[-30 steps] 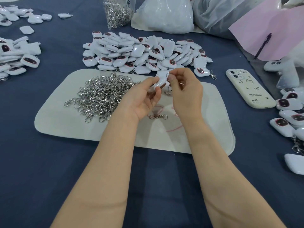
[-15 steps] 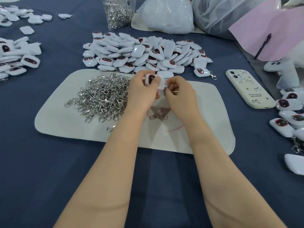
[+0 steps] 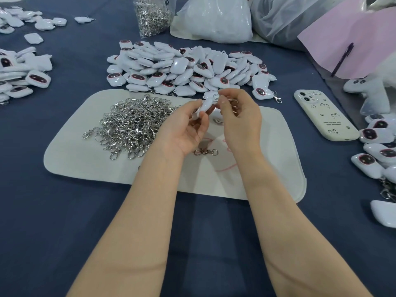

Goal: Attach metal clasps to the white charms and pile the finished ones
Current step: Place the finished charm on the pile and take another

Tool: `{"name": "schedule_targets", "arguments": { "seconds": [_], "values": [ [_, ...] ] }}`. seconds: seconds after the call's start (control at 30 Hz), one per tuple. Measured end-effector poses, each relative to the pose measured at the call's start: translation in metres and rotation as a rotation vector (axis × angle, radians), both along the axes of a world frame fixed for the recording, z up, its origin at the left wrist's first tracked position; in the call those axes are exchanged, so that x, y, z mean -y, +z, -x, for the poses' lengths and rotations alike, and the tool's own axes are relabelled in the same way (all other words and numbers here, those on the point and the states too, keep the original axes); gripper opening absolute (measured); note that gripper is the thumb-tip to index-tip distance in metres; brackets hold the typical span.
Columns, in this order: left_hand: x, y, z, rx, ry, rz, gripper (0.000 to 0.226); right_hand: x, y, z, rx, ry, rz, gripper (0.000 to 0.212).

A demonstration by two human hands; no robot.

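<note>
Left hand [image 3: 182,133] pinching; right hand [image 3: 240,123] pinching.

The lone wide-angle camera sat on the person's head at the near edge of the dark blue cloth-covered table [image 3: 53,232]. It faced forward and steeply down, close over the left hand [image 3: 184,131] and right hand [image 3: 240,123], and took in the table's far edge.

The right hand [image 3: 240,121] hides most of the clasp [image 3: 233,102], the left hand [image 3: 184,129] covers part of the held charm [image 3: 205,107]; the leftmost charm pile [image 3: 21,78] is cropped.

A dark blue tablecloth [image 3: 64,232], faintly creased, fills the background under soft, even light.
</note>
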State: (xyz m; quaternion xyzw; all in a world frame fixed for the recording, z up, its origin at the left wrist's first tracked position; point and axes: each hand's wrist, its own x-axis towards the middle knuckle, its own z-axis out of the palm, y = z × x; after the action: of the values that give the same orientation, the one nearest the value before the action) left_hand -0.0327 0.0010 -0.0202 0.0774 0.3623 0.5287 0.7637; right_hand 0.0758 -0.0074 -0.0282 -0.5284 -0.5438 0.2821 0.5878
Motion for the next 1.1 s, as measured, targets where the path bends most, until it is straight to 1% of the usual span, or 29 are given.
{"name": "schedule_targets", "arguments": {
  "seconds": [0.13,0.33,0.4,0.47,0.53,0.6,0.63,0.73,0.77,0.83,0.87,0.9,0.93,0.97,1.0,1.1],
  "values": [
    [0.001,0.000,0.000,0.008,-0.011,0.006,0.023,-0.002,-0.002,0.000,0.036,-0.006,0.009,0.009],
    [0.002,0.002,-0.003,0.004,-0.053,-0.004,0.021,-0.001,0.001,0.002,-0.048,-0.015,-0.001,0.013],
    [0.003,0.003,-0.004,0.005,-0.073,0.002,0.019,-0.001,0.002,0.003,-0.040,-0.025,0.001,0.013],
    [0.004,0.003,-0.005,-0.018,-0.086,0.014,0.015,0.000,0.001,0.003,0.015,-0.042,-0.019,0.012],
    [0.006,0.005,-0.006,-0.098,-0.058,0.008,0.016,0.001,0.000,0.001,0.140,-0.061,-0.075,0.012],
    [0.006,0.008,-0.008,-0.259,0.017,-0.054,0.017,0.001,-0.001,-0.002,0.278,-0.066,-0.123,0.013],
    [0.006,0.009,-0.009,-0.394,0.059,-0.117,0.016,0.001,-0.001,-0.004,0.334,-0.063,-0.125,0.013],
    [0.006,0.012,-0.011,-0.978,0.157,-0.429,0.008,-0.002,-0.002,-0.010,0.453,-0.059,-0.097,0.014],
    [0.008,0.013,-0.011,-1.139,0.176,-0.544,0.009,-0.002,-0.002,-0.011,0.484,-0.061,-0.095,0.014],
    [0.011,0.015,-0.011,-1.355,0.201,-0.704,0.015,-0.003,-0.002,-0.011,0.538,-0.054,-0.097,0.015],
    [0.011,0.014,-0.011,-1.427,0.213,-0.739,0.019,-0.003,-0.003,-0.011,0.557,-0.044,-0.096,0.015],
    [0.010,0.012,-0.010,-1.453,0.218,-0.750,0.020,-0.003,-0.003,-0.010,0.567,-0.034,-0.088,0.015],
    [0.010,0.011,-0.009,-1.417,0.214,-0.727,0.018,-0.002,-0.004,-0.009,0.562,-0.026,-0.070,0.015],
    [0.009,0.011,-0.009,-1.324,0.209,-0.669,0.015,-0.002,-0.004,-0.007,0.533,-0.017,-0.046,0.015],
    [0.008,0.011,-0.009,-1.184,0.204,-0.584,0.012,-0.002,-0.004,-0.006,0.480,-0.002,-0.021,0.015],
    [0.005,0.009,-0.009,-0.678,0.168,-0.297,0.002,-0.001,-0.003,-0.002,0.295,0.056,0.063,0.019]
  ]
}}
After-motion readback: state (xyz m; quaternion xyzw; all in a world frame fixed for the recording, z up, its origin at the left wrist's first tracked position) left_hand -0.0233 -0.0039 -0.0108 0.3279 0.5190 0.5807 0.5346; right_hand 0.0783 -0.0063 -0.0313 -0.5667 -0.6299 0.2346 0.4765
